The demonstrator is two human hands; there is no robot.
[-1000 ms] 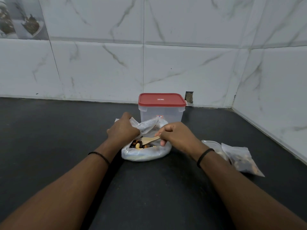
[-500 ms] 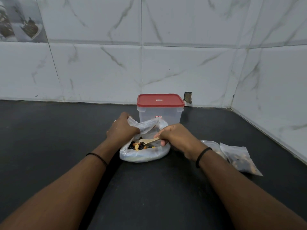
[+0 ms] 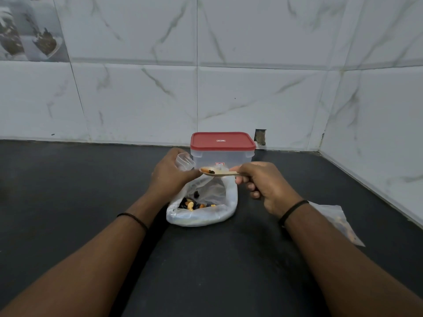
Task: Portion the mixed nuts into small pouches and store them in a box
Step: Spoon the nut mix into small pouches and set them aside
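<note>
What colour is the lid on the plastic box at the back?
Red; the lid shows best in the head view.

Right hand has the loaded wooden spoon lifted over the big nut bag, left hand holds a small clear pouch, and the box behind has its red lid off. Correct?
Not quite: in the head view the red lid sits closed on the clear plastic box. The rest holds: right hand lifts the loaded wooden spoon over the large clear bag of mixed nuts, left hand holds the small clear pouch.

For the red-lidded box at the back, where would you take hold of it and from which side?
Judging by its shape, grip the red-lidded box across its two short side walls below the overhanging lid rim, coming from above and in front. The wall stands close behind it, so the back seems hard to reach.
</note>
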